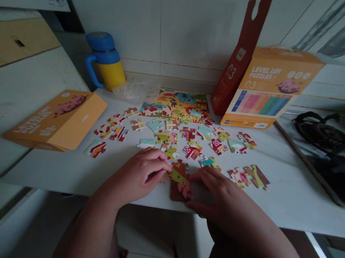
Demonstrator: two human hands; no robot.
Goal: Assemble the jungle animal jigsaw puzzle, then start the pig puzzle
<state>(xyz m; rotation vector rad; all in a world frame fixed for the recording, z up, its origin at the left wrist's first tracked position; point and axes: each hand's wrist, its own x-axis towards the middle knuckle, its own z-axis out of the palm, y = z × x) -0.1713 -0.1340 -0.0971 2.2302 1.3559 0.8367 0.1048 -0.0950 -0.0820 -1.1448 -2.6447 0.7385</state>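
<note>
My left hand point(143, 171) and my right hand point(215, 191) meet at the near edge of the white counter point(292, 186). Both press their fingers together on a small cluster of joined puzzle pieces point(181, 181), brown with yellow and pink. The left fingertips pinch its left edge. The right hand holds its right side, thumb under the lower edge. Several loose colourful puzzle pieces point(171, 137) lie scattered just beyond the hands. A partly assembled picture point(181, 103) lies farther back near the wall.
An orange puzzle box lid point(59, 119) lies at the left. The open orange box point(269, 88) stands at the back right with a red-brown insert point(240, 58). A blue and yellow jug point(105, 60) stands by the wall. A gas hob point(331, 145) is at the right.
</note>
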